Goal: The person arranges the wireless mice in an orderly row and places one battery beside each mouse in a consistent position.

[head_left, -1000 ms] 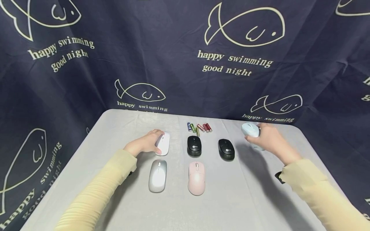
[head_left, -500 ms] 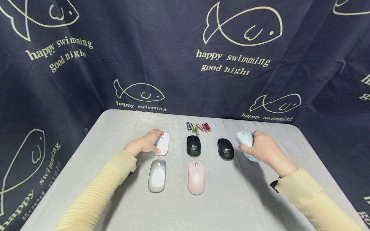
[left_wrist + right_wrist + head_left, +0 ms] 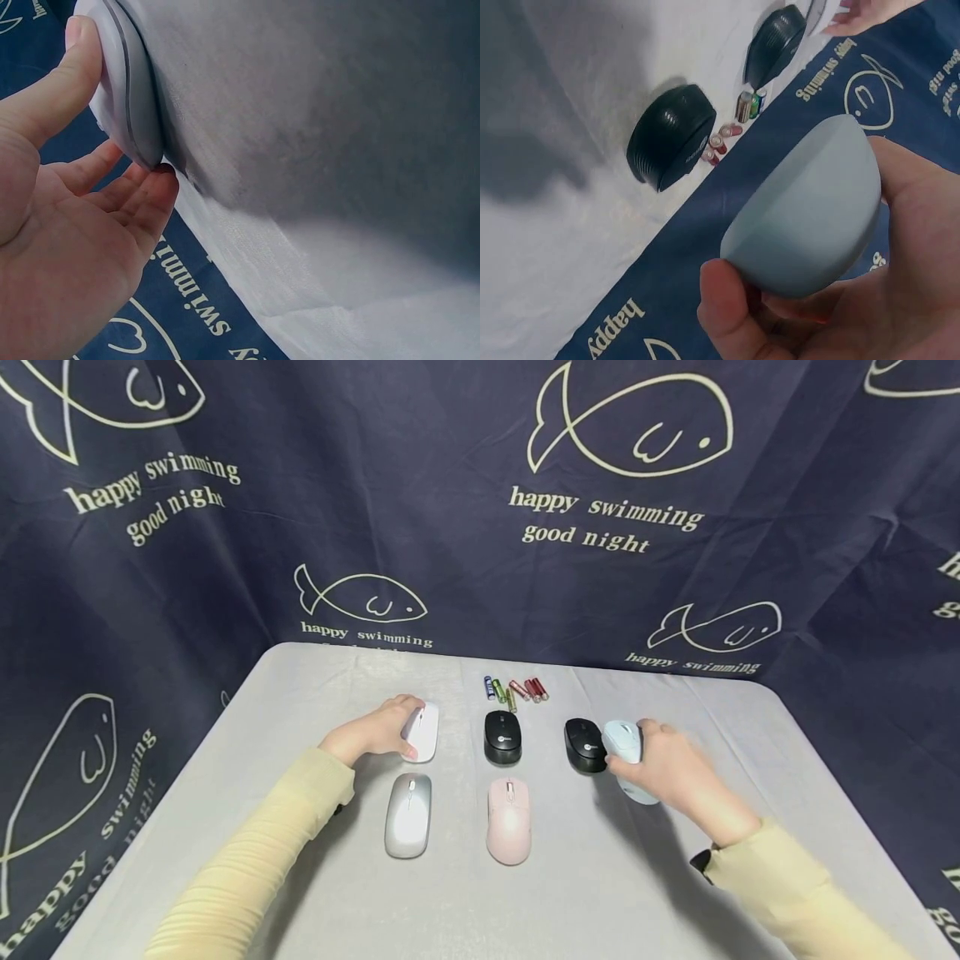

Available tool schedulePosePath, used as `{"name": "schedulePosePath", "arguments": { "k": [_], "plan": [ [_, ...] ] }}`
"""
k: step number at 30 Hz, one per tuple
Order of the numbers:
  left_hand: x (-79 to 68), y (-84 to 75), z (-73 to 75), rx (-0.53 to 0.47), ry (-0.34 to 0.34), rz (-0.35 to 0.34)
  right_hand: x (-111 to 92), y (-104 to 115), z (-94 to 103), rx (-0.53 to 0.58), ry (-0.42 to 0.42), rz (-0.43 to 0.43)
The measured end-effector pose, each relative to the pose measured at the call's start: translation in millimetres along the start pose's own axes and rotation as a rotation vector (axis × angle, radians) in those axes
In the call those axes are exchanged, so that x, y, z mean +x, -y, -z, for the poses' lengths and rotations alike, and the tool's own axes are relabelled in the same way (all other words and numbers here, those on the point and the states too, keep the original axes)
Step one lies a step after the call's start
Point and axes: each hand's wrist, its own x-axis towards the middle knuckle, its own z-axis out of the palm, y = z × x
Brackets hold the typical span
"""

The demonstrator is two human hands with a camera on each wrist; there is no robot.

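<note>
In the head view my left hand (image 3: pixel 377 728) holds a white computer mouse (image 3: pixel 424 733) at the table's left side. The left wrist view shows the thumb on one side of this mouse (image 3: pixel 124 82) and fingertips at its other edge. My right hand (image 3: pixel 675 770) grips a light blue mouse (image 3: pixel 623 742) above the table, just right of a black mouse (image 3: pixel 586 747). Seen from the right wrist, the thumb and fingers pinch the blue mouse (image 3: pixel 814 214) from both sides. Part of it is hidden behind the hand.
Another black mouse (image 3: pixel 502 739) lies mid-table. Nearer are a silver mouse (image 3: pixel 408 817) and a pink mouse (image 3: pixel 509 823). Several small batteries (image 3: pixel 521 690) lie behind the black mice. A dark blue curtain (image 3: pixel 480 527) stands behind the pale tabletop (image 3: pixel 585 893).
My right hand has carried the light blue mouse left and nearer to me, towards the right-hand black mouse. The left hand and the white mouse have stayed in place.
</note>
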Motion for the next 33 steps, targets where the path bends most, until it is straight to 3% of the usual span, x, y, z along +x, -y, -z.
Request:
{"name": "schedulePosePath", "arguments": {
  "k": [33],
  "plan": [
    [1.8,4.5,-0.8,-0.019,0.005,-0.007,-22.6,19.2,-54.0,-0.007,0.151,0.008]
  ]
}}
